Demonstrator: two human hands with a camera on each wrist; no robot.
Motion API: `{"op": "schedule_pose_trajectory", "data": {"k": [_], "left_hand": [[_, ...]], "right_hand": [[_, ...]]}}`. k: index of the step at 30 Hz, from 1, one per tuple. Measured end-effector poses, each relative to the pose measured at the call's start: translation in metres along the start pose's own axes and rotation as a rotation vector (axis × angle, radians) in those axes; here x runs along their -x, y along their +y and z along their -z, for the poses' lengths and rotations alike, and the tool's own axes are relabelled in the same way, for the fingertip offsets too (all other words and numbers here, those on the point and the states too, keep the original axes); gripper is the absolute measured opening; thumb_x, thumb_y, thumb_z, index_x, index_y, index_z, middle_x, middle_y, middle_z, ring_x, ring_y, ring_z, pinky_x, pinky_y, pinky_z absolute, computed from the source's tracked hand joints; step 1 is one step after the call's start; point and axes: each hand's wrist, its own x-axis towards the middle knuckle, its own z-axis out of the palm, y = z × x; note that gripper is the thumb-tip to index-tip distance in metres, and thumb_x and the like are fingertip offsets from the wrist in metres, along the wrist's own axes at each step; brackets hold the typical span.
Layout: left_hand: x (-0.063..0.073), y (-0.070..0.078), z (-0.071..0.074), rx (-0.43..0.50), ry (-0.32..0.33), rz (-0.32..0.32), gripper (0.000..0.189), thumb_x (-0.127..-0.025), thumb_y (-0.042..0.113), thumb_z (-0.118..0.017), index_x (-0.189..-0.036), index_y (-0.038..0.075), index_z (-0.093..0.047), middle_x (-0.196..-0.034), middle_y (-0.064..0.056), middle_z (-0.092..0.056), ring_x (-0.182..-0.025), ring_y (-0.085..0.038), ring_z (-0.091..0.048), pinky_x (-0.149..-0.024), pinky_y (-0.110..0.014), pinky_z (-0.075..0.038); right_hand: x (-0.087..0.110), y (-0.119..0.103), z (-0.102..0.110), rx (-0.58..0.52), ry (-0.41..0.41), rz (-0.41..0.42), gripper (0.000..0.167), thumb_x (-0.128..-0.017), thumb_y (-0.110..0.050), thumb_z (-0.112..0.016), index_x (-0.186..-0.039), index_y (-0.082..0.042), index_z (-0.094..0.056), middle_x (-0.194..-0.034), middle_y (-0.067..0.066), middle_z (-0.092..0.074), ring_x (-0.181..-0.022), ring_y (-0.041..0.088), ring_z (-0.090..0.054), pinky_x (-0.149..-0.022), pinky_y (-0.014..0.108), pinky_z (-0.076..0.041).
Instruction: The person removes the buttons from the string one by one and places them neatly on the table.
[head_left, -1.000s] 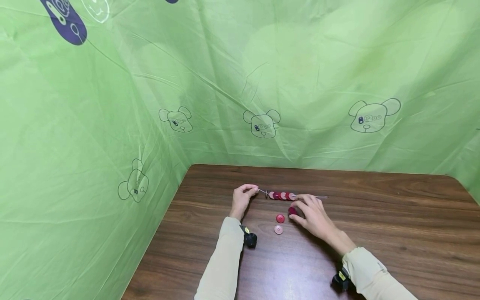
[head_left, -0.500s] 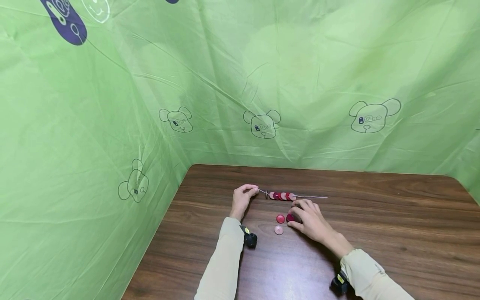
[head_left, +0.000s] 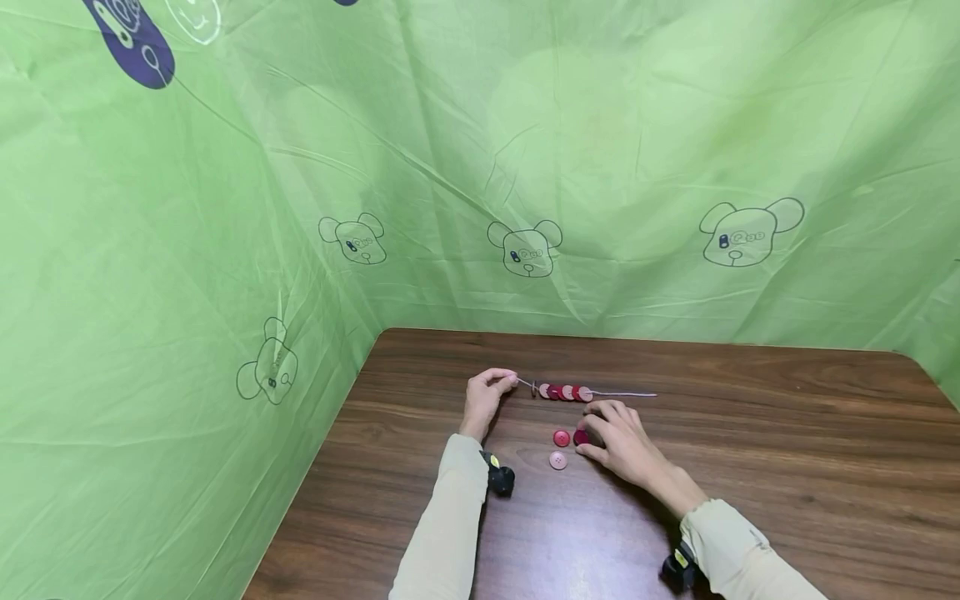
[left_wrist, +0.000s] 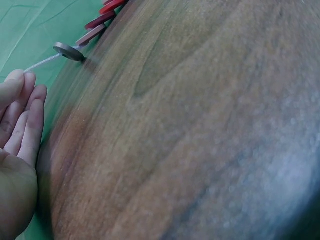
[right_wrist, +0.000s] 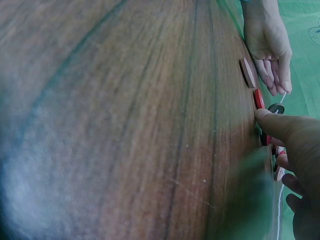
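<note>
My left hand pinches one end of a pale string between thumb and fingertips. Threaded on that string is an overlapping row of pink and red buttons. A greyish button stands on edge at the row's left end, nearest my left fingers. Nearer to me, my right hand has thumb and fingers about a dark red button, partly hidden by them. Just left of it lies a loose bright red button, and a pale pink button lies in front of that.
All of this is on a brown wood-grain table. Green cloth walls with printed bear heads rise behind the table and along its left side.
My right hand has moved off the string towards me with the dark red button, uncovering the string's right part. During the last half second it hardly moves. My left hand stays in place.
</note>
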Motion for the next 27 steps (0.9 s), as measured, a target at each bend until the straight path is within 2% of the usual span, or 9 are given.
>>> {"op": "schedule_pose_trajectory", "data": {"k": [5, 12, 17, 21, 25, 27], "left_hand": [[-0.001, 0.002, -0.001, -0.017, 0.008, 0.051, 0.014, -0.084, 0.014, -0.073, -0.092, 0.003, -0.075, -0.086, -0.011, -0.074, -0.08, -0.012, -0.069, -0.075, -0.026, -0.057], [-0.001, 0.005, -0.002, -0.01, 0.008, 0.053, 0.015, -0.085, 0.012, -0.072, -0.094, -0.001, -0.073, -0.088, -0.014, -0.074, -0.082, -0.016, -0.07, -0.078, -0.03, -0.057], [-0.001, 0.006, 0.0, 0.001, -0.014, 0.073, 0.018, -0.086, 0.01, -0.071, -0.098, -0.004, -0.072, -0.094, -0.021, -0.072, -0.09, -0.028, -0.069, -0.085, -0.039, -0.056], [0.004, 0.017, 0.001, -0.014, -0.035, 0.066, 0.017, -0.087, 0.005, -0.069, -0.099, -0.007, -0.071, -0.098, -0.025, -0.07, -0.095, -0.036, -0.067, -0.087, -0.044, -0.055], [0.013, 0.033, 0.001, -0.038, -0.041, 0.054, 0.018, -0.087, 0.002, -0.067, -0.1, -0.01, -0.069, -0.099, -0.026, -0.07, -0.095, -0.037, -0.067, -0.087, -0.046, -0.054], [0.015, 0.036, 0.001, -0.033, -0.04, 0.051, 0.019, -0.088, 0.003, -0.066, -0.101, -0.011, -0.068, -0.099, -0.026, -0.07, -0.096, -0.036, -0.067, -0.088, -0.046, -0.054]], "right_hand": [[0.0, 0.0, 0.0, -0.001, -0.008, -0.01, 0.025, -0.075, -0.029, -0.081, -0.093, -0.015, -0.069, -0.117, 0.012, -0.059, -0.113, 0.034, -0.048, -0.09, 0.051, -0.036], [-0.001, -0.001, 0.0, -0.011, -0.028, -0.023, 0.024, -0.077, -0.029, -0.08, -0.094, -0.015, -0.069, -0.119, 0.012, -0.058, -0.114, 0.034, -0.047, -0.09, 0.052, -0.035], [0.0, -0.001, 0.0, -0.02, -0.042, -0.032, 0.024, -0.079, -0.031, -0.078, -0.095, -0.016, -0.068, -0.12, 0.012, -0.058, -0.115, 0.033, -0.046, -0.091, 0.051, -0.034], [0.0, -0.002, 0.0, -0.024, -0.025, -0.018, 0.024, -0.078, -0.03, -0.078, -0.095, -0.016, -0.068, -0.119, 0.013, -0.058, -0.114, 0.033, -0.047, -0.09, 0.05, -0.034], [0.0, -0.002, 0.0, -0.02, -0.01, -0.008, 0.025, -0.077, -0.028, -0.08, -0.094, -0.015, -0.068, -0.118, 0.013, -0.059, -0.113, 0.034, -0.047, -0.089, 0.051, -0.035], [0.0, -0.003, 0.0, -0.019, -0.013, -0.012, 0.025, -0.077, -0.028, -0.08, -0.095, -0.014, -0.068, -0.118, 0.013, -0.059, -0.113, 0.034, -0.047, -0.09, 0.051, -0.035]]}}
